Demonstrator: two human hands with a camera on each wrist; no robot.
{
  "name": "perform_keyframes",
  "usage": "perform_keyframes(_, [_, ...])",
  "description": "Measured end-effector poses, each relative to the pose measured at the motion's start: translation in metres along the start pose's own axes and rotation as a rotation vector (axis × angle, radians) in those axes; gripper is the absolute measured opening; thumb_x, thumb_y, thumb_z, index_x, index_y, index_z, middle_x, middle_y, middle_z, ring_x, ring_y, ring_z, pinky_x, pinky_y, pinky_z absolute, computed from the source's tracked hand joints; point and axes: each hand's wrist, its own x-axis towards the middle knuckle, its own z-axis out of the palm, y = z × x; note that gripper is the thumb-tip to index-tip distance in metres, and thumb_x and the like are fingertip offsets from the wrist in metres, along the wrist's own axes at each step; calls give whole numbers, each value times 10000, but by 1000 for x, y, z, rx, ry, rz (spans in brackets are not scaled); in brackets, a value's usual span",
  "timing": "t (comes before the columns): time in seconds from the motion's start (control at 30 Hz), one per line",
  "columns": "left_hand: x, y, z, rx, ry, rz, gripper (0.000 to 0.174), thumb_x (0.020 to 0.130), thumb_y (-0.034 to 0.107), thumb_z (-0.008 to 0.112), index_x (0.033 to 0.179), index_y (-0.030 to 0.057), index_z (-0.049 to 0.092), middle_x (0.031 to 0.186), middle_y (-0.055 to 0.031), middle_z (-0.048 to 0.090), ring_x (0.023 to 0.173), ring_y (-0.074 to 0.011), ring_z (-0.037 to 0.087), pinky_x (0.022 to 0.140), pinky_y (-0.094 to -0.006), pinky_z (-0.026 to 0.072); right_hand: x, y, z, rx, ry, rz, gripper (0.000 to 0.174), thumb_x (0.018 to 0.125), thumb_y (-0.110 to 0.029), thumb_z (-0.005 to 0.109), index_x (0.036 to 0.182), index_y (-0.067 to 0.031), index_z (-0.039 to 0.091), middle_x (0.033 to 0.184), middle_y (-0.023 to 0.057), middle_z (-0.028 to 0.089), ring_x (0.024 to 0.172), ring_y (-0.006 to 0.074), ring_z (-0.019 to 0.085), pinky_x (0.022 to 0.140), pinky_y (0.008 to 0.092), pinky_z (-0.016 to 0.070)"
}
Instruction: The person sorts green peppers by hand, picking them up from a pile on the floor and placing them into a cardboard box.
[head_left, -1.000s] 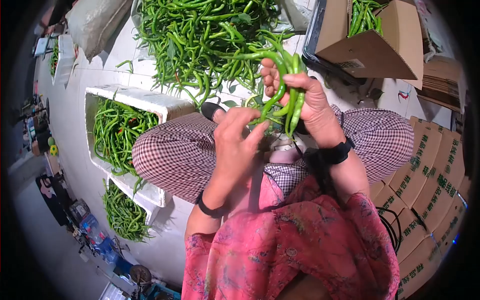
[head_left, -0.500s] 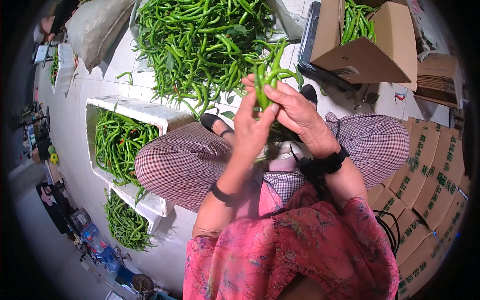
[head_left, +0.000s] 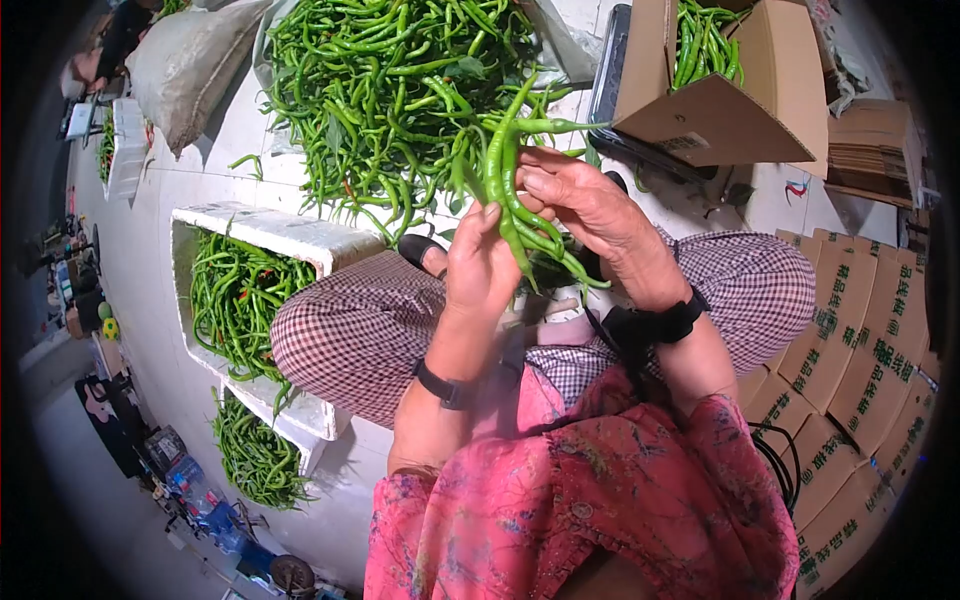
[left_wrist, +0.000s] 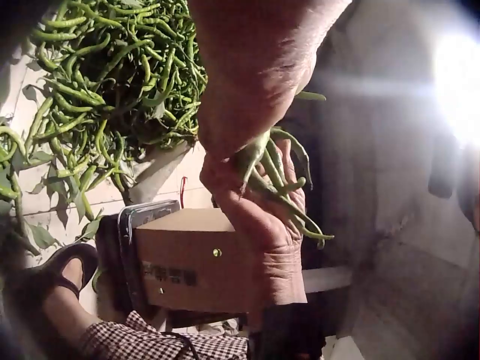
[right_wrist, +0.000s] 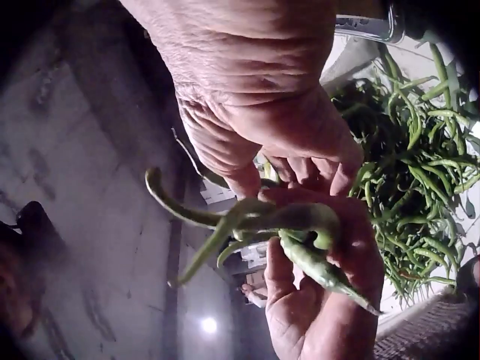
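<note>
The left hand [head_left: 478, 268] and right hand [head_left: 590, 205] curl their fingers round a bunch of long green peppers [head_left: 500, 165] above the white tiled floor [head_left: 215, 140], beside a big pile of green peppers [head_left: 390, 70].

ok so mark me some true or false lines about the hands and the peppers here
1. The left hand and the right hand both hold the bunch of green peppers. True.
2. The cardboard box is empty. False: green peppers lie in it.
3. The white foam box holds green peppers. True.
4. The floor pile beyond the knees is mostly red peppers. False: it is almost all green.
</note>
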Motion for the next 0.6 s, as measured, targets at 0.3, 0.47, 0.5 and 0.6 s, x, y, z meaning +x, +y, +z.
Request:
perform_keyframes(0.3, [0, -6, 6, 220, 13, -31, 508, 954, 209, 503, 1391, 7, 338, 1180, -182, 581, 1024, -275, 613, 840, -353, 518, 6, 1, -8, 228, 132, 61, 201, 908, -205, 626, 1009, -31, 629, 832, 55, 661, 700, 114, 618, 516, 214, 471])
perform_keyframes(0.47, [1, -6, -1, 220, 107, -10, 422, 958, 181, 524, 1336, 22, 423, 1172, -160, 597, 1031, -242, 612, 824, -341, 538, 9, 19, -18, 163, 251, -17, 161, 898, -216, 643, 926, -57, 641, 789, 30, 643, 657, 101, 569, 505, 246, 445])
perform_keyframes(0.5, [2, -7, -2, 224, 92, -3, 358, 971, 163, 498, 1294, 14, 460, 1149, -142, 603, 1021, -217, 609, 795, -321, 536, 9, 20, -18, 150, 270, -36, 157, 895, -197, 648, 934, -45, 653, 790, 27, 642, 657, 92, 566, 542, 233, 458])
perform_keyframes(0.6, [2, -8, -1, 351, 236, 56, 318, 975, 178, 498, 1246, 12, 493, 1088, -113, 612, 964, -182, 603, 765, -302, 528, 8, 19, -20, 97, 318, -21, 184, 904, -200, 635, 944, -21, 652, 812, 43, 640, 679, 100, 572, 588, 225, 470])
